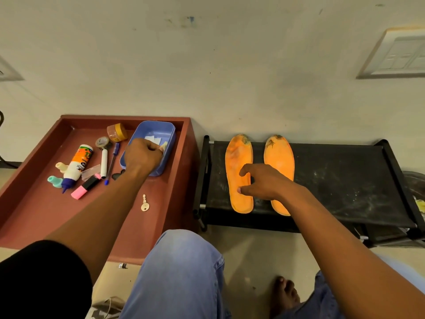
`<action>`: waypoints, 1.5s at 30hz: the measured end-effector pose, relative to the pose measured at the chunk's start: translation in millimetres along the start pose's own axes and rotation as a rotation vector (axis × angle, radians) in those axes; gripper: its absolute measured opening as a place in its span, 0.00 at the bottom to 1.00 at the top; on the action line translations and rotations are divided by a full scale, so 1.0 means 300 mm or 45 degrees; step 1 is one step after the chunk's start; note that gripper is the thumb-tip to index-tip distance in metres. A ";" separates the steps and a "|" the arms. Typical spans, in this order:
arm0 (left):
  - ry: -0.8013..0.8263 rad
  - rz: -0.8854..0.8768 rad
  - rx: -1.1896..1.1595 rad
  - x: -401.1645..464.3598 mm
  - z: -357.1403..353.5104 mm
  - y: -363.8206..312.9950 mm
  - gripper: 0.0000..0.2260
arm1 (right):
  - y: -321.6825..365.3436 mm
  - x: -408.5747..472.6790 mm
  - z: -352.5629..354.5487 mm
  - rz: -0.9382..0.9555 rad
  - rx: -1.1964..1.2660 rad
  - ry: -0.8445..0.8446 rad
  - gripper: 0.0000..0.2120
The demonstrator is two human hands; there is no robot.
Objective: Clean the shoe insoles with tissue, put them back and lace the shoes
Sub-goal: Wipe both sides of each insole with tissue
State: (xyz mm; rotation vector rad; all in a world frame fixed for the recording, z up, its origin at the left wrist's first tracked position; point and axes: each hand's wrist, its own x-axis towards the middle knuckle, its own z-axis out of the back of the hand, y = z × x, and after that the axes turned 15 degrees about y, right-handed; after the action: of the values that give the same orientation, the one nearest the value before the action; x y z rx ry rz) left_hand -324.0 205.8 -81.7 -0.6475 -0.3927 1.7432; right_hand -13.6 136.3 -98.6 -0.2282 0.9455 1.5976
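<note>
The right hand [264, 183] rests loose-fingered on the left insole [239, 173], probably to steady it for wiping; its pair [279, 162] lies just beside on the black rack [345, 180]. Farther off, over the desk [34, 203], the left hand [142, 155] pinches tissue [153, 139] inside the blue box [169, 131].

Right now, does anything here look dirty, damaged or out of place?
Yes. Both orange insoles on the black rack have dark stains at their far ends. A key lies alone on the red tray, apart from the stationery.
</note>
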 end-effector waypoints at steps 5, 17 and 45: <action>-0.189 -0.076 -0.354 -0.052 0.017 -0.044 0.06 | -0.001 -0.007 0.010 0.033 0.045 -0.052 0.27; 0.406 -0.129 -1.524 -0.278 -0.083 -0.365 0.11 | 0.096 -0.104 0.114 0.490 1.468 -0.192 0.17; 0.377 0.186 0.272 -0.161 -0.553 -0.421 0.47 | -0.081 -0.039 0.170 -0.214 0.620 -0.795 0.09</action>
State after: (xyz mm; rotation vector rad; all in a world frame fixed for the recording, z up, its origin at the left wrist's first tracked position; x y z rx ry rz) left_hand -116.9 181.2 -129.8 -0.7793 0.0472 1.7625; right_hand 29.0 161.2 -68.9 0.4937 0.7617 1.1300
